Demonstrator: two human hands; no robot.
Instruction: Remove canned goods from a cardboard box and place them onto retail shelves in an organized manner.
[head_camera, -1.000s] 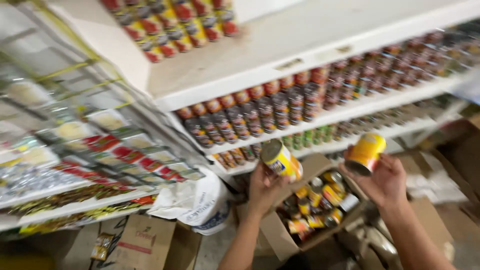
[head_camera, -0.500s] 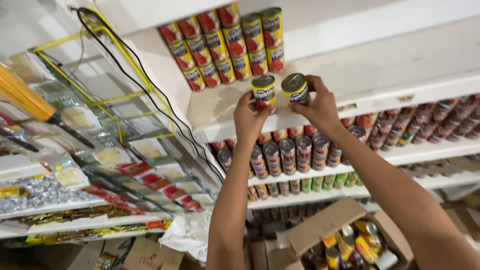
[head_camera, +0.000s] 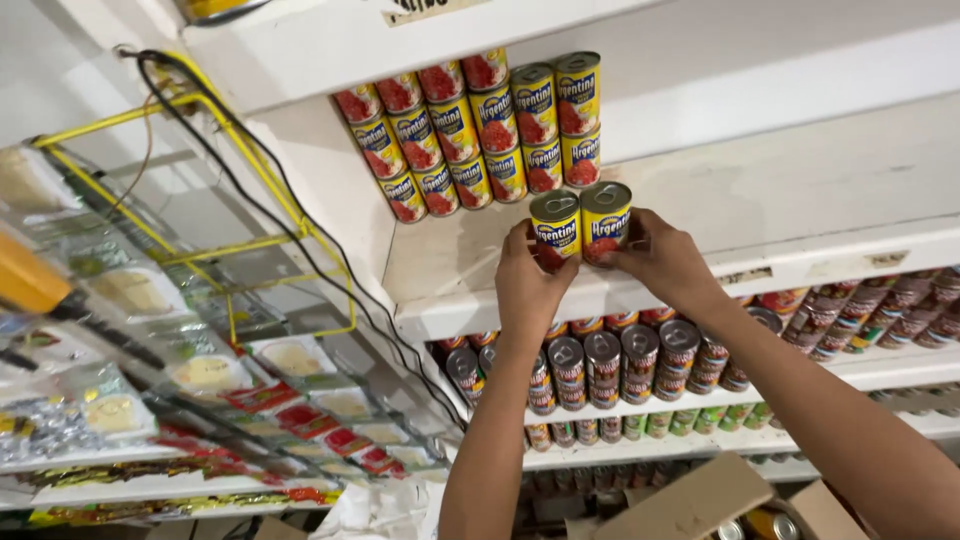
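My left hand (head_camera: 527, 283) grips a yellow and blue can (head_camera: 555, 229) with a red picture on its label. Right beside it, my right hand (head_camera: 664, 262) grips a matching can (head_camera: 605, 219). Both cans stand upright and touching each other on the white upper shelf (head_camera: 760, 190), near its front edge. Behind them, stacked cans of the same kind (head_camera: 480, 130) stand three high at the back left of that shelf. Both my arms reach up from below.
The shelf below holds rows of dark-labelled cans (head_camera: 620, 365), more rows sit under that. An open cardboard box (head_camera: 700, 500) with cans lies at the bottom. A yellow wire rack (head_camera: 240, 245) with hanging packets (head_camera: 290, 360) and black cables (head_camera: 330, 290) stands at left.
My hands lifted two cans from the box below up to the upper shelf. Now the cans rest side by side on that shelf, and the view has tilted upward.
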